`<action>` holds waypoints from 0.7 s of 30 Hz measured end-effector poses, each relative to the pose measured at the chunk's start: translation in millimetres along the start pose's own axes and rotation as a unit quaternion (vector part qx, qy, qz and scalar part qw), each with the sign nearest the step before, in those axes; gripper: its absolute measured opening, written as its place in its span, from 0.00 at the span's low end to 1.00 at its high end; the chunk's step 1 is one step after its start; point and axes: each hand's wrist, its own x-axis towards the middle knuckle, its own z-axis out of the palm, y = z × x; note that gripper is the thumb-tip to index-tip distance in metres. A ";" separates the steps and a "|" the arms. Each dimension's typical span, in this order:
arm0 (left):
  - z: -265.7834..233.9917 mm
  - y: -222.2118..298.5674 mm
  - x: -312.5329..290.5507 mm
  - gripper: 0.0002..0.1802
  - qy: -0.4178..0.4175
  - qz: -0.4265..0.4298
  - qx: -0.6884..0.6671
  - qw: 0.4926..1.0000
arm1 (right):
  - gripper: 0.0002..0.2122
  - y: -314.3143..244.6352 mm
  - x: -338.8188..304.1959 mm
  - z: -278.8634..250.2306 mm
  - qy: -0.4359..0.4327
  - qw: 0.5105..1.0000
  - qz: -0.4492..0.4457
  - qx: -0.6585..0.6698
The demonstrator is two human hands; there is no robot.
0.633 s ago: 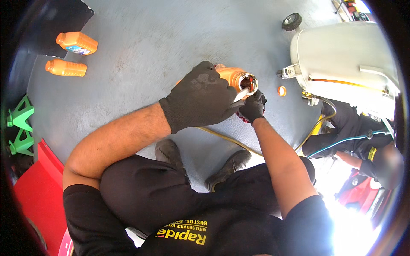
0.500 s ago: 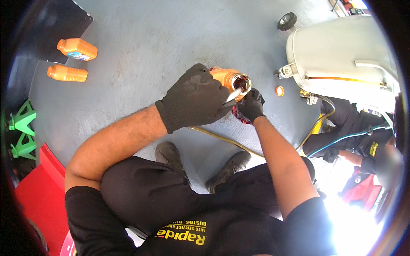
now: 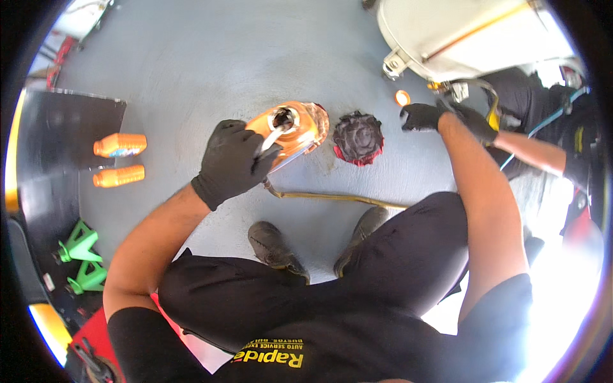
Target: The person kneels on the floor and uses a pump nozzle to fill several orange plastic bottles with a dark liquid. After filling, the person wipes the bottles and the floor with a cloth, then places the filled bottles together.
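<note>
- Centre-left: left hand (image 3: 235, 161) clamped on open orange jug (image 3: 296, 135).
- Upper right: right hand (image 3: 423, 118), apart, near orange cap (image 3: 402, 97); cannot tell its grip.

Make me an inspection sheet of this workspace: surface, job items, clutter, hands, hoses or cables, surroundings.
Surface: grey floor, darker smudges in places.
Job's things: orange container, mouth uncovered; crumpled black-and-red bundle to its right on the floor.
Clutter: orange cap; two orange bottles at left.
Hands: left hand closed on the container; right hand near the cap, grip unclear.
Hoses: tan hose beyond the shoes.
Surroundings: pale tank and co-worker at right; green stands at left.
</note>
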 end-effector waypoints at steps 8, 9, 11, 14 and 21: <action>4.0 3.5 6.3 0.12 -0.006 0.009 0.032 0.999 | 0.23 -123.3 28.9 -43.0 0.014 0.972 -0.160 0.171; 4.1 3.9 6.4 0.11 -0.001 0.010 0.031 0.999 | 0.25 -143.5 28.7 -44.7 0.034 0.952 -0.254 0.165; 3.9 4.9 7.1 0.10 -0.007 0.004 0.037 0.999 | 0.27 -179.3 29.8 -43.3 0.071 0.907 -0.389 0.142; 3.0 7.4 9.4 0.09 -0.019 0.004 0.039 0.999 | 0.23 -219.8 22.7 -44.7 -0.011 0.899 -0.376 0.225; 2.9 10.7 12.3 0.08 -0.009 -0.003 0.032 0.999 | 0.25 -250.4 -3.1 -57.1 -0.081 0.949 -0.237 0.192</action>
